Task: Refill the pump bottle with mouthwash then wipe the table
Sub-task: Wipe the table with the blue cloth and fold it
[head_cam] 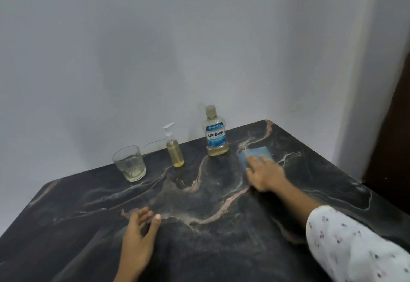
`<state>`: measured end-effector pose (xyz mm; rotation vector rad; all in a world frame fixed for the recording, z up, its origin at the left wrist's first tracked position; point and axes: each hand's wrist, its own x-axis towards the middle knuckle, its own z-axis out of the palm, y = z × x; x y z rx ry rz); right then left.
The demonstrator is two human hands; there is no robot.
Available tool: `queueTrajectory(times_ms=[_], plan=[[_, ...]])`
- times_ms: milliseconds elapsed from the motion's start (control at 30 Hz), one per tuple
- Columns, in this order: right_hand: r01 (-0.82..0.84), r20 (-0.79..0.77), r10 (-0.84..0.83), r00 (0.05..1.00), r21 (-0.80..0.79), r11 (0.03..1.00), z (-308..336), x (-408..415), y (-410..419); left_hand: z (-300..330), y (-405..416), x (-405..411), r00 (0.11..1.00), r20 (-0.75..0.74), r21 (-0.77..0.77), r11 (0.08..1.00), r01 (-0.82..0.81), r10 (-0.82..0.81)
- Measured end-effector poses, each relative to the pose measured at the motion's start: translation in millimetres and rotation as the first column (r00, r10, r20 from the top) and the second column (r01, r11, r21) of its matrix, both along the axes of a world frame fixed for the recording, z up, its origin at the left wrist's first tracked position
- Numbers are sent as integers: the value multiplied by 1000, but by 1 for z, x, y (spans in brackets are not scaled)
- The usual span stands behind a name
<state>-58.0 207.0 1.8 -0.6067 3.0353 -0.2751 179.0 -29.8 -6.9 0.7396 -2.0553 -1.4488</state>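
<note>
On a dark marbled table (221,248), the right hand (264,174) presses a blue cloth (255,154) flat-fingered near the far right corner, the left hand (138,235) rests open, and a careless sweep could topple the capped mouthwash bottle (215,133) or amber-filled clear pump bottle (174,148) along the far edge.

Right hand (264,174) flat on cloth (257,154)

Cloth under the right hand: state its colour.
Light blue, seen in the head view: the cloth lies under the right hand.
</note>
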Motion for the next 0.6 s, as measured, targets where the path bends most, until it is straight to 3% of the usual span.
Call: queueTrajectory(times_ms=[133,233,300,400,500,600], plan=[[321,82,-318,945,-36,946,-2,-24,7,0,-28,44,992,-49,7,993,-119,119],[337,87,-333,939,-37,941,-2,-3,-31,0,-40,61,979,-69,40,981,-188,190],[229,75,-227,971,-31,973,-2,22,-63,0,-41,63,980,-72,57,981,-184,188],[-63,44,64,997,-22,998,-7,73,-115,3,-36,59,986,-84,61,989,-136,141],[-371,-13,372,928,54,927,-9,115,-143,3,-30,54,991,-83,58,993,-99,104],[-490,-70,497,865,98,866,-7,121,-128,0,-32,54,991,-84,76,992,-99,105]])
